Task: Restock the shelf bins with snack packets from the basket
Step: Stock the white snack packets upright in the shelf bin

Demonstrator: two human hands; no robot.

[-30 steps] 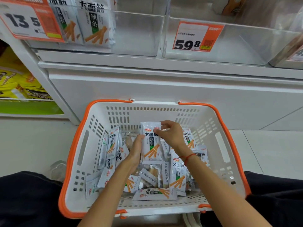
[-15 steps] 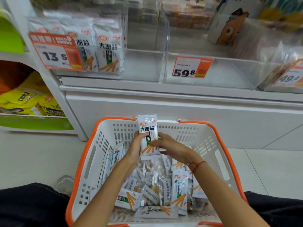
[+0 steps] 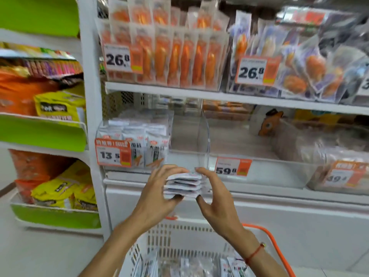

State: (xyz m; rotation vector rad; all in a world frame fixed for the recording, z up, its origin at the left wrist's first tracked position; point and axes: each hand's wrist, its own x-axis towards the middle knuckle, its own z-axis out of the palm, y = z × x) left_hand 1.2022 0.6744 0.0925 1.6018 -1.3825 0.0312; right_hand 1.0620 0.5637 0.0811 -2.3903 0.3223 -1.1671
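We have both hands, left (image 3: 159, 188) and right (image 3: 214, 193), clamped on a packet stack (image 3: 183, 184) just below the half-filled bin (image 3: 179, 136); many packets remain in the basket (image 3: 179, 236) beneath.

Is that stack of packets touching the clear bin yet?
Apart. The head view shows the packet stack held between both hands, in front of and below the clear bin, over the basket.

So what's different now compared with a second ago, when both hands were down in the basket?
Both hands lifted a stack of white snack packets out of the basket up toward the bin tagged 13.5. The left hand and right hand grip it edge-on between them. The camera tilted up too. The grip, the basket's place and the shelf stock stayed the same.
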